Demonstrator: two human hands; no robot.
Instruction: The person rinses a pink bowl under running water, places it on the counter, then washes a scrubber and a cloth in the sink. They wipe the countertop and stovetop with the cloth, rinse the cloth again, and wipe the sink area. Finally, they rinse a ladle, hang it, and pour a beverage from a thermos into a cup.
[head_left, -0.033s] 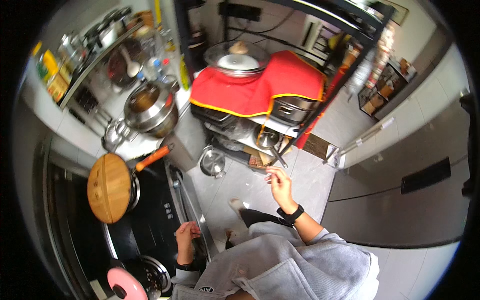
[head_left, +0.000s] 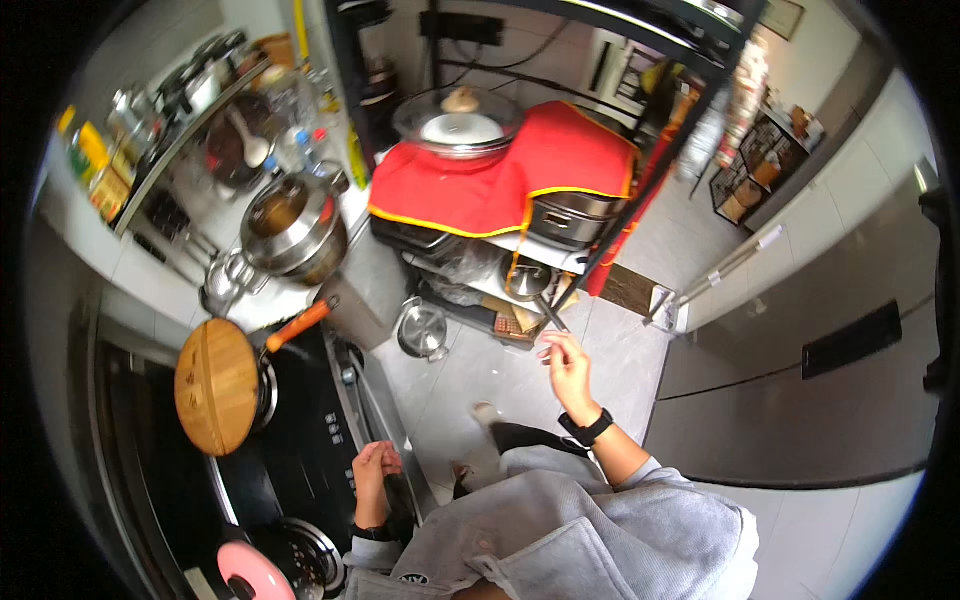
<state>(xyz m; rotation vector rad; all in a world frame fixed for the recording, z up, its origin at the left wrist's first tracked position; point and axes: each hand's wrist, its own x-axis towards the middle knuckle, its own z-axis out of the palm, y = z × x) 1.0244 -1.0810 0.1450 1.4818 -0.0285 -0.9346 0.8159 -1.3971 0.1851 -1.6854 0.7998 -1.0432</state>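
My left hand [head_left: 374, 476] is by the front edge of the black stove [head_left: 290, 440]. Its fingers are loosely bent, and nothing shows in them. Over the grey floor I hold my right hand [head_left: 568, 374] raised, below the shelf rack. The fingers of that hand are bent and a little apart, holding nothing visible. On its wrist is a black watch [head_left: 587, 428]. Nearest my left hand on the stove are a pan with a round wooden lid [head_left: 215, 388] and an orange handle [head_left: 300, 324], and a pink lid [head_left: 255, 572] with a dark knob.
Ahead stands a dark rack with a red cloth [head_left: 450, 190], a glass-lidded pan [head_left: 458, 125] and a steel cooker [head_left: 570, 220]. A steel pot [head_left: 422, 329] rests on the floor. Left is a counter with a large steamer [head_left: 293, 230]. A grey fridge [head_left: 780, 400] stands right.
The rack and red cloth have shifted slightly left in the picture. Both hands keep nearly the same pose, the right one a touch lower and farther right.
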